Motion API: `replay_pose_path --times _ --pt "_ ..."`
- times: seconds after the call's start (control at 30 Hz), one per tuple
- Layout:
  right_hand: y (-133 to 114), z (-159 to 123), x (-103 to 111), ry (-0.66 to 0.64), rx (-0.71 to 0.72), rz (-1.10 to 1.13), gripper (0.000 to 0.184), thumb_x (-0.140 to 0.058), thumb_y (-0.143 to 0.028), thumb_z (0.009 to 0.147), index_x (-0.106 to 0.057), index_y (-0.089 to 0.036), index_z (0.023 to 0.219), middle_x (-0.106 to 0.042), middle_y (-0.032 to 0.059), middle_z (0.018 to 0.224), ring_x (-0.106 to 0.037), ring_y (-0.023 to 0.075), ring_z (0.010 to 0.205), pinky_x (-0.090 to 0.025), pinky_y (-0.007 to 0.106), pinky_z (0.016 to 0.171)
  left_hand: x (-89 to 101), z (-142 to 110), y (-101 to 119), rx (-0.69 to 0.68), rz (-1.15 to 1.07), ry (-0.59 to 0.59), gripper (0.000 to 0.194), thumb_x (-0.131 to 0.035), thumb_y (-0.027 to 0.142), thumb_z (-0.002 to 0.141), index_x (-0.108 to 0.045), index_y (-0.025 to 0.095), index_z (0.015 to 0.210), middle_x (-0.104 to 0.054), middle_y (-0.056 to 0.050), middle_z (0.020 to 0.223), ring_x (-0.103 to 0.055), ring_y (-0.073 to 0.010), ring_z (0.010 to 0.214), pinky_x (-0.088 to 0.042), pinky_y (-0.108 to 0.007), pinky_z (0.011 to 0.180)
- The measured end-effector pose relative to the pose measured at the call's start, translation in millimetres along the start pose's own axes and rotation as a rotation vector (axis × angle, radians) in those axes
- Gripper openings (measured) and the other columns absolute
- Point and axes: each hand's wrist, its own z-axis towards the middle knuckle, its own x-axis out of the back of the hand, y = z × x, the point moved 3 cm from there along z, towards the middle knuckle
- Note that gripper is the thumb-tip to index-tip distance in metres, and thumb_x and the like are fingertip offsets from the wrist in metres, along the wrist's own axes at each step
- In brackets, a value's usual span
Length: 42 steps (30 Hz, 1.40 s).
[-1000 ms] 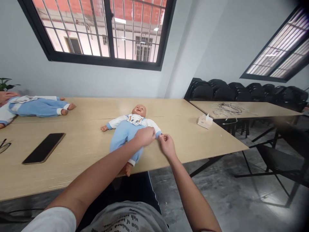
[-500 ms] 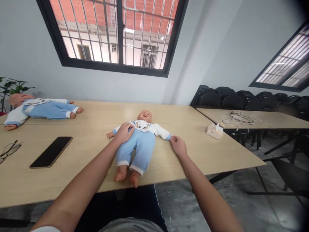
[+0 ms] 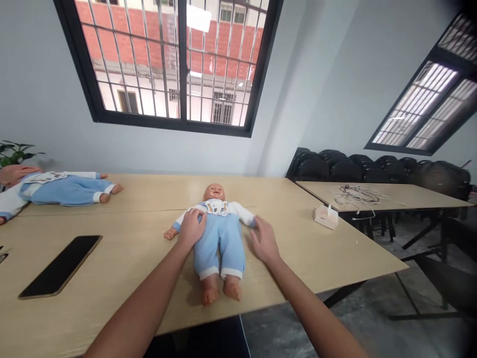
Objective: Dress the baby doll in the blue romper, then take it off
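A baby doll (image 3: 219, 234) in a blue romper with white sleeves lies face up on the wooden table (image 3: 122, 278), feet toward me. My left hand (image 3: 192, 228) rests palm down on the doll's shoulder and chest, fingers spread. My right hand (image 3: 264, 241) lies flat on the table over the doll's other hand, fingers stretched out, holding nothing.
A second doll (image 3: 55, 186) in the same outfit lies at the far left. A black phone (image 3: 61, 266) lies on the left of the table. A small white box (image 3: 326, 216) sits at the right end. Cables (image 3: 354, 195) lie on a second table, with black chairs (image 3: 376, 168) behind.
The doll has been straightened so its legs point at me. My left hand moved from its waist to its shoulder. My right hand let go of the sleeve pinch and flattened.
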Motion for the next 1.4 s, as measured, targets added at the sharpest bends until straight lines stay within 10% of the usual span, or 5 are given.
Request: replay_pose_path --times 0.33,0.67,1.03,1.23,1.4 --pt "-130.3 -31.8 8.9 -0.515 0.599 0.257 0.061 -0.044 -0.051 0.102 -0.043 -0.023 0.156 -0.042 0.0098 0.162 -0.031 0.0279 0.153 -0.023 0.052 0.125 14.3 -74.5 9.5 0.125 -0.350 -0.158 0.034 -0.057 0.039 0.094 -0.069 0.019 0.118 -0.070 -0.012 0.123 -0.066 -0.0261 0.115 -0.053 -0.046 0.102" --pt "-161.8 -24.1 -34.0 -0.460 0.410 0.145 0.050 -0.052 -0.037 0.100 -0.052 -0.024 0.148 -0.049 0.0063 0.157 -0.032 0.0234 0.152 -0.018 0.048 0.126 6.4 -71.4 -11.8 0.358 -0.683 -0.153 0.045 -0.053 0.053 0.096 -0.070 0.019 0.120 -0.068 -0.013 0.135 -0.060 -0.0286 0.131 -0.044 -0.051 0.113" --pt "-135.9 33.0 -90.5 -0.313 0.082 -0.043 0.043 -0.043 -0.040 0.104 -0.057 -0.023 0.141 -0.055 0.0080 0.151 -0.036 0.0235 0.148 -0.017 0.047 0.124 40.4 -69.8 -5.7 0.497 -0.514 0.091 0.048 -0.049 0.058 0.090 -0.062 0.018 0.113 -0.068 -0.009 0.120 -0.063 -0.0254 0.112 -0.049 -0.034 0.096" --pt "-72.9 114.5 -126.8 -0.283 -0.080 -0.199 0.040 -0.040 -0.035 0.104 -0.061 -0.017 0.132 -0.055 0.0132 0.149 -0.037 0.0267 0.144 -0.014 0.051 0.121 31.1 -83.9 25.7 0.374 -0.151 -0.441 0.032 -0.043 0.043 0.094 -0.059 0.020 0.077 -0.060 0.002 0.069 -0.055 -0.0175 0.069 -0.035 -0.027 0.064" --pt "-10.2 182.7 -141.3 -0.269 -0.278 -0.311 0.038 -0.038 -0.030 0.104 -0.063 -0.012 0.126 -0.057 0.0177 0.144 -0.038 0.0280 0.138 -0.011 0.050 0.117 9.3 -95.3 46.8 0.309 0.027 -0.643 0.031 -0.044 0.036 0.094 -0.060 0.020 0.073 -0.068 -0.003 0.074 -0.058 -0.0182 0.070 -0.030 -0.030 0.065"
